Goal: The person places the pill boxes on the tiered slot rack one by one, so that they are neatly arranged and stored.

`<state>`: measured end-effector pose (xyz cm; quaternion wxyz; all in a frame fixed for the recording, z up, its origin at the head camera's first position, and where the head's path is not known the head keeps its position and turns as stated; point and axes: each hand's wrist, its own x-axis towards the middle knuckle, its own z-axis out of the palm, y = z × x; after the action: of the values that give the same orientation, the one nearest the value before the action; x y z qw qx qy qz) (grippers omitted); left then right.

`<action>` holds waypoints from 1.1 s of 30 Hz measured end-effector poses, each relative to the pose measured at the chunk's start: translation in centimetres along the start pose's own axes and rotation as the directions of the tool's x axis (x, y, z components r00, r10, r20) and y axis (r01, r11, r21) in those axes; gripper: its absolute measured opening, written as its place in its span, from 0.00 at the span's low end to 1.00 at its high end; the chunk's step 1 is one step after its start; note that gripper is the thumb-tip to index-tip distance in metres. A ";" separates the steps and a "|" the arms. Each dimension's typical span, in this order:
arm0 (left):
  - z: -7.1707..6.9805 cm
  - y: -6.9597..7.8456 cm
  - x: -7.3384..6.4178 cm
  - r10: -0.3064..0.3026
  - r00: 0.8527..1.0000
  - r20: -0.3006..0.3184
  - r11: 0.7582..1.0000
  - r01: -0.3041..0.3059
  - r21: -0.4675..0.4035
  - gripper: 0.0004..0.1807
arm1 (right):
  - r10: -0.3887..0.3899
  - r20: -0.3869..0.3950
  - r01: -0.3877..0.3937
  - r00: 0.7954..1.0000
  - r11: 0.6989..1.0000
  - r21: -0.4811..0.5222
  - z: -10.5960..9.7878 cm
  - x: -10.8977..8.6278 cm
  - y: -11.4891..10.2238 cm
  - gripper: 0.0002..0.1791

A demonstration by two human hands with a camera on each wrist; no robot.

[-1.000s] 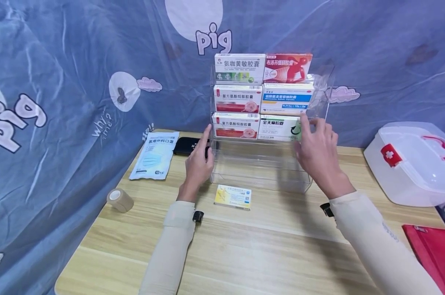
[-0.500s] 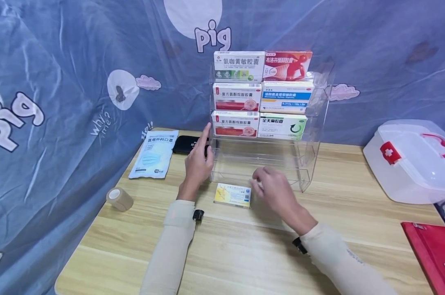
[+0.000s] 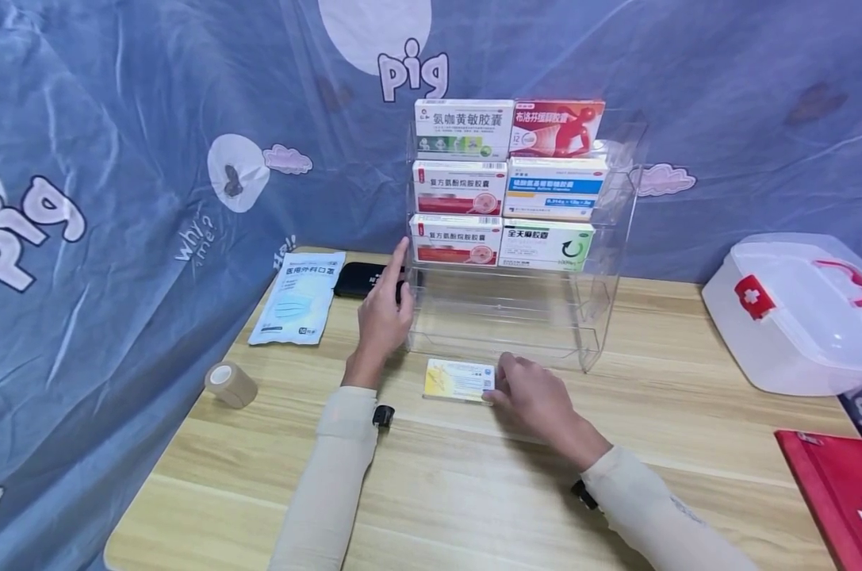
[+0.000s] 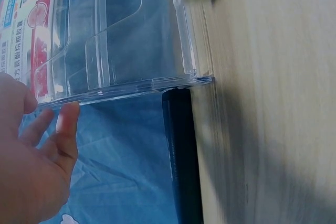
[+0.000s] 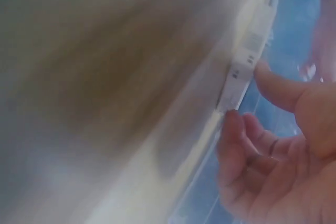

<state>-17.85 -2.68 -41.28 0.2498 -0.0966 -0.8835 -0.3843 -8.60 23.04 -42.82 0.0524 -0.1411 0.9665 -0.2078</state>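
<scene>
A yellow and white medicine box is at the table's middle, in front of a clear acrylic display rack. My right hand pinches the box's right end between thumb and fingers; the right wrist view shows the box's narrow edge by the thumb. My left hand rests against the rack's left side with its fingers mostly straight, as the left wrist view also shows along the clear side panel. Several medicine boxes fill the rack's upper tiers, among them a red one and a green and white one.
Left of the rack lie a black case and a pale blue mask packet. A tan bandage roll stands near the left edge. To the right are a white first-aid box and a red pouch.
My right hand has come down from the green and white box in the rack to the yellow and white box, which has shifted slightly right. My left hand has stayed at the rack.
</scene>
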 end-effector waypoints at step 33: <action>-0.1 -0.4 0.3 -0.003 1.000 -0.009 1.000 0.003 0.005 0.40 | -0.080 -0.585 0.195 0.807 0.971 0.138 -8.9 0.7 3.7 0.30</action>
<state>-18.20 -3.01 -41.31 0.2533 -0.0931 -0.8835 -0.3829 -11.58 29.53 -36.33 -0.2437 -0.1359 0.8997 -0.3356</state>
